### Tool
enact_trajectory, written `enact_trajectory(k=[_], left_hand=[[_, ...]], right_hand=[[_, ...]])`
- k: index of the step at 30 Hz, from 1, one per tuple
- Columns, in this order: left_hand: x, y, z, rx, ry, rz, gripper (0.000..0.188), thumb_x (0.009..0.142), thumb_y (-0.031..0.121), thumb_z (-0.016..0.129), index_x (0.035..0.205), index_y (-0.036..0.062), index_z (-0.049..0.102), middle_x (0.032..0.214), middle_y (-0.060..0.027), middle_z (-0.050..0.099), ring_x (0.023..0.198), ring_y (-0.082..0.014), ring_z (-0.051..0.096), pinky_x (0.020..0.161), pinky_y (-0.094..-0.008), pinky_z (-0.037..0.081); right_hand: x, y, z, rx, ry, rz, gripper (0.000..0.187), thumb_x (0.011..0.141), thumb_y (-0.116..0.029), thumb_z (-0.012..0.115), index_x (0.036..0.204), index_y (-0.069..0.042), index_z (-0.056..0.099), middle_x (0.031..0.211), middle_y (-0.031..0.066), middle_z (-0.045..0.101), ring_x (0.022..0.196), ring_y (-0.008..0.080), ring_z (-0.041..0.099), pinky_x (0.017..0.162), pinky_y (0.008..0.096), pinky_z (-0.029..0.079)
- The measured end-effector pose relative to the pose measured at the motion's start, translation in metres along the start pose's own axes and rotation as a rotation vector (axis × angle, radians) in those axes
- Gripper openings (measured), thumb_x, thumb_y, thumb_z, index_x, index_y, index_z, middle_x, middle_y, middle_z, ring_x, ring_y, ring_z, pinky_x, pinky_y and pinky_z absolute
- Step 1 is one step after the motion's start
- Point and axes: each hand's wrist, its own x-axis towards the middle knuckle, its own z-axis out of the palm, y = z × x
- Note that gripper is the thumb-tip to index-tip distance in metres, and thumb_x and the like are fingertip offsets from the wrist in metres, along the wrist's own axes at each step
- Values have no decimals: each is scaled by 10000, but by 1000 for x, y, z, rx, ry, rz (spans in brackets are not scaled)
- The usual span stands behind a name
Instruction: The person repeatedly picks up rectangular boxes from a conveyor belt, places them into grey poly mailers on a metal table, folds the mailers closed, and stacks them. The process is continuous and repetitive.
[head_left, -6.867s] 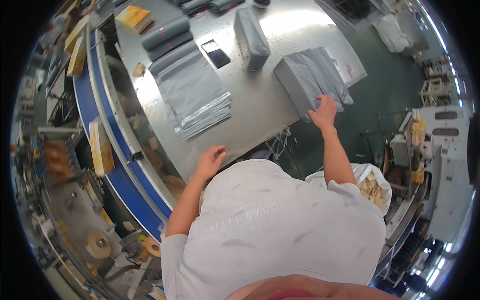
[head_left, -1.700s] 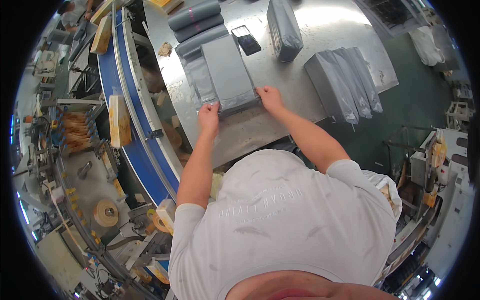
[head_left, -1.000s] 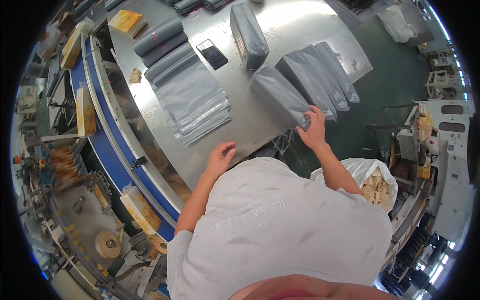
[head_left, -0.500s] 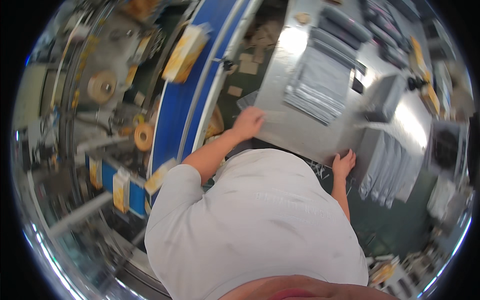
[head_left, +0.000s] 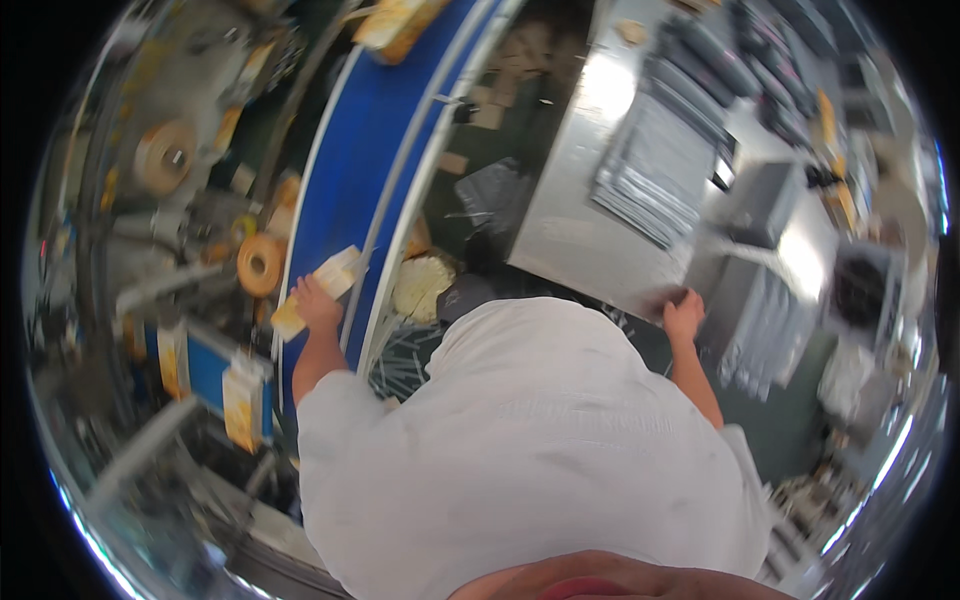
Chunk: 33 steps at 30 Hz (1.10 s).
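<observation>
On the blue conveyor belt (head_left: 345, 190) to the left lies a long white-and-yellow pack (head_left: 335, 275). My left hand (head_left: 317, 303) is over its near part, fingers closed on it; motion blur softens the grip. My right hand (head_left: 684, 315) is at the near right edge of the metal table (head_left: 560, 215), fingertips touching the edge and holding nothing I can see. Ahead of it on the table is a stack of flat grey plastic bags (head_left: 660, 165). More grey bags (head_left: 765, 330) hang at the table's right side, close to that hand.
Another yellow-and-white pack (head_left: 400, 25) sits farther up the belt. Packs (head_left: 240, 400) stand on a lower blue conveyor at left. A grey block-shaped bundle (head_left: 765, 205) rests on the table's right. Between belt and table, a clear plastic sheet (head_left: 492, 190) and cardboard scraps lie on the floor.
My left hand has gone from the table's left corner across to the pack on the belt. The farther pack has shifted up the belt. My right hand stays by the table edge.
</observation>
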Motion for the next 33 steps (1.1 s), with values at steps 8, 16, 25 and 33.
enact_trajectory(k=[8,16,25,33], left_hand=[[88,137,-166,-297,403,225,1022,709,258,898,1586,82,404,1390,-223,620,1269,-406,613,1080,-516,462],[-50,385,-319,-915,241,1197,1071,659,205,862,1614,45,403,1246,-241,681,1158,-383,682,1001,-456,554],[-167,593,-133,-850,44,1038,843,888,239,809,1582,-5,397,1381,-251,578,1256,-373,597,1072,-449,488],[-126,639,-194,-1267,-581,910,797,885,67,805,1579,23,416,1165,-84,692,1038,-194,675,935,-330,544]], right_hand=[[23,-29,-24,312,43,0,580,834,-200,777,1360,-10,623,1348,220,656,1275,387,619,1104,475,489],[25,-142,-98,960,37,-430,625,906,-160,774,1476,-55,540,1406,159,627,1288,290,624,1056,395,506],[81,-86,-66,1231,-129,-212,711,930,-159,772,1559,-42,463,1522,151,550,1349,254,579,1102,373,477],[182,-68,-71,256,75,-573,535,969,-223,634,1488,-106,579,1628,46,449,1512,363,370,1206,546,333]])
